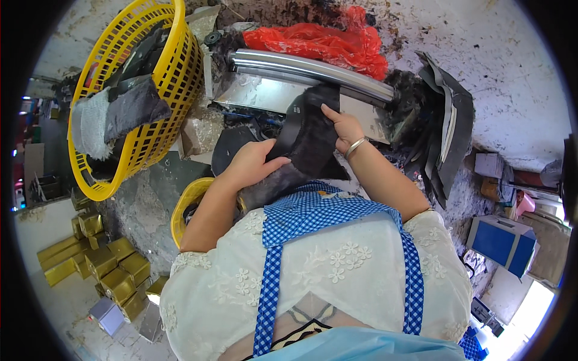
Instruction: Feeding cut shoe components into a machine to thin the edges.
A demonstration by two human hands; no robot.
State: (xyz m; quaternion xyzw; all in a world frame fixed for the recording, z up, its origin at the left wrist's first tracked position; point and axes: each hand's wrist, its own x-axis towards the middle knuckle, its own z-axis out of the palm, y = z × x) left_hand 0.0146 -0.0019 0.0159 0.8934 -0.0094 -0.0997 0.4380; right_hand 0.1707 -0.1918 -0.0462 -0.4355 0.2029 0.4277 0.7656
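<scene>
My left hand [256, 161] grips the lower left part of a black leather piece with dark fur [310, 141], its thumb lying on top. Around the upper right edge of the same piece, my right hand [346, 127] is closed with the thumb pressed on it; a bangle circles that wrist. The far end of the piece lies over the metal plate [259, 90] of a machine, just in front of its shiny roller [313, 72]. Beneath the left hand, more dark pieces [232, 144] lie beside the machine. My fingertips are hidden behind the leather piece.
A large yellow basket [178, 66] with black and grey furry pieces leans at the left. A smaller yellow basket [179, 213] sits by my left elbow. Red plastic [319, 45] lies behind the roller. Black sheets [445, 120] hang at the right; gold boxes [117, 283] stand lower left.
</scene>
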